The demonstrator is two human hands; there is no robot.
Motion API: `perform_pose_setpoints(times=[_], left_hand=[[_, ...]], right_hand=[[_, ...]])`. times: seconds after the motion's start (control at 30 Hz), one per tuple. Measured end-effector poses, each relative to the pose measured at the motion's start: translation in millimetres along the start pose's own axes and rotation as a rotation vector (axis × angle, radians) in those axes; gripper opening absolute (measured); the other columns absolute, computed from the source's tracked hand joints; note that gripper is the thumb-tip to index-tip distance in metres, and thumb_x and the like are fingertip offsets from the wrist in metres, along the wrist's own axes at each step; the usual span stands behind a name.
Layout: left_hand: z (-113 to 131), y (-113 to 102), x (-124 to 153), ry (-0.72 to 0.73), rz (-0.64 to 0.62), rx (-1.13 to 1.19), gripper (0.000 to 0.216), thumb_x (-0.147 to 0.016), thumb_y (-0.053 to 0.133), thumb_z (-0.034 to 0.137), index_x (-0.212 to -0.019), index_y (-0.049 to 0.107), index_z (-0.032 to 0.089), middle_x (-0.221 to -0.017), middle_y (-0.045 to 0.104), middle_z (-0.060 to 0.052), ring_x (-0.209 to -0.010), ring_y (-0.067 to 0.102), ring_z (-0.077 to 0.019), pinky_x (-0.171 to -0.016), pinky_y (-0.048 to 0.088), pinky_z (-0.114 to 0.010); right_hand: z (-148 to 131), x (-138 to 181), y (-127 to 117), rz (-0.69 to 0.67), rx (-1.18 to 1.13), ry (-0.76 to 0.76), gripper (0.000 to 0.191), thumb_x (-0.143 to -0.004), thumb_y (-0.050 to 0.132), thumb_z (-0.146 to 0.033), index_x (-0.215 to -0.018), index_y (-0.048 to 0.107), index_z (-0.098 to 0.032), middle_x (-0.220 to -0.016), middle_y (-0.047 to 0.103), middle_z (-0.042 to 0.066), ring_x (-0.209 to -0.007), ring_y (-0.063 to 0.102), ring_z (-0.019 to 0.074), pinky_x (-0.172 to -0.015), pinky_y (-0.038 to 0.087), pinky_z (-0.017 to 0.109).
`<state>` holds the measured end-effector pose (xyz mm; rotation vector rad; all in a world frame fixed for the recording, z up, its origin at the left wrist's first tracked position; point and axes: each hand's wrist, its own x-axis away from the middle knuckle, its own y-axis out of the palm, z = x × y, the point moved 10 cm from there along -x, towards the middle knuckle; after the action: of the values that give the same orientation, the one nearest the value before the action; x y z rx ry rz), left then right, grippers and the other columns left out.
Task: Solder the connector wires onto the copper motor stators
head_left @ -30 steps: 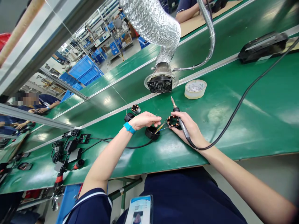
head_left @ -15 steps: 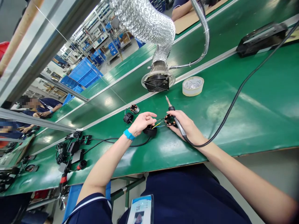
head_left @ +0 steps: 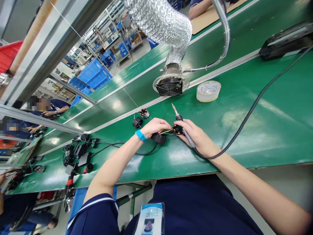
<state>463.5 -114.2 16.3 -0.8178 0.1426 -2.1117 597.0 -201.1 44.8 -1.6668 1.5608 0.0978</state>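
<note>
My right hand [head_left: 195, 137] grips a soldering iron [head_left: 182, 125], tip pointing up and away, and also pinches a small copper-wound stator ring [head_left: 178, 129] with its fingertips. My left hand [head_left: 156, 126] pinches the thin coloured wires [head_left: 165, 132] that run from that ring. Just below the left hand a black round motor housing [head_left: 158, 138] sits on the green bench [head_left: 269, 130]. The iron's black cable [head_left: 246, 114] trails off to the right.
A fume extractor fan [head_left: 170, 85] on a silver duct hangs behind the hands. A roll of tape [head_left: 208, 91] lies to its right. Two more motor parts [head_left: 140, 118] lie left of my hands; cables and connectors [head_left: 78, 153] sit further left. Other people work at the far left.
The stator ring has tilted and closed in toward my left hand, which now pinches the wires closer to it. The view has shifted slightly.
</note>
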Motion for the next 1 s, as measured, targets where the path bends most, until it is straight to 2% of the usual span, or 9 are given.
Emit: perform_pose_setpoints(times=[0.17,0.3,0.43,0.57,0.7,0.8,0.9,1.0], left_hand=[[-13,-2,5,-0.039,-0.097,0.031,0.026,-0.071,0.071,0.038,-0.077,0.071,0.013,-0.056,0.058,0.001,-0.053,0.045,-0.0075,-0.054,0.029,-0.021],[-9,8,9,-0.026,-0.214,0.013,0.029,-0.075,0.067,0.041,-0.079,0.069,0.013,-0.060,0.060,0.000,-0.051,0.039,-0.0066,-0.053,0.024,-0.022],[-5,10,10,0.005,-0.266,0.011,0.033,-0.079,0.065,0.045,-0.079,0.069,0.012,-0.060,0.056,0.001,-0.051,0.036,-0.0061,-0.053,0.021,-0.023],[-4,9,9,0.013,-0.261,0.008,0.051,-0.082,0.066,0.061,-0.084,0.073,0.010,-0.062,0.056,0.000,-0.054,0.039,-0.0073,-0.054,0.024,-0.024],[2,14,5,0.013,-0.190,-0.094,0.067,-0.079,0.065,0.076,-0.089,0.077,0.011,-0.065,0.059,-0.002,-0.054,0.038,-0.0078,-0.052,0.022,-0.025],[3,24,1,-0.045,-0.190,-0.151,0.061,-0.069,0.077,0.073,-0.076,0.075,0.012,-0.056,0.053,0.001,-0.051,0.036,-0.0080,-0.051,0.019,-0.026],[0,27,0,-0.107,-0.183,-0.105,0.053,-0.058,0.087,0.063,-0.065,0.069,0.013,-0.050,0.046,0.004,-0.049,0.034,-0.0071,-0.050,0.019,-0.026],[-6,22,1,-0.146,-0.142,-0.029,0.046,-0.054,0.089,0.053,-0.064,0.069,0.013,-0.054,0.051,0.003,-0.050,0.035,-0.0063,-0.050,0.021,-0.024]], right_hand=[[2,-1,1,-0.003,-0.028,0.005,0.045,-0.099,0.051,-0.013,-0.141,0.043,-0.026,-0.125,0.055,0.013,-0.106,0.063,0.0287,-0.087,0.056,0.041],[2,0,0,-0.009,-0.027,0.004,0.045,-0.098,0.051,-0.012,-0.141,0.044,-0.026,-0.125,0.055,0.013,-0.108,0.063,0.0292,-0.088,0.056,0.042],[0,0,-1,0.011,-0.018,-0.003,0.045,-0.099,0.052,-0.014,-0.141,0.043,-0.027,-0.124,0.055,0.013,-0.106,0.063,0.0290,-0.087,0.057,0.042],[1,-1,-2,0.024,-0.014,0.001,0.046,-0.099,0.053,-0.014,-0.142,0.044,-0.028,-0.124,0.055,0.012,-0.105,0.064,0.0291,-0.087,0.057,0.042],[1,0,-1,0.020,-0.014,-0.003,0.047,-0.098,0.052,-0.014,-0.143,0.043,-0.028,-0.126,0.055,0.013,-0.108,0.063,0.0294,-0.087,0.057,0.041],[2,1,-2,0.021,-0.011,-0.001,0.048,-0.098,0.053,-0.013,-0.143,0.043,-0.028,-0.127,0.054,0.012,-0.109,0.062,0.0294,-0.087,0.057,0.041],[3,2,-2,0.014,-0.028,0.014,0.048,-0.098,0.053,-0.014,-0.143,0.043,-0.028,-0.126,0.055,0.012,-0.108,0.063,0.0289,-0.088,0.057,0.041],[3,1,0,0.000,-0.037,0.031,0.046,-0.099,0.053,-0.015,-0.142,0.044,-0.028,-0.125,0.055,0.012,-0.108,0.063,0.0291,-0.089,0.057,0.042]])
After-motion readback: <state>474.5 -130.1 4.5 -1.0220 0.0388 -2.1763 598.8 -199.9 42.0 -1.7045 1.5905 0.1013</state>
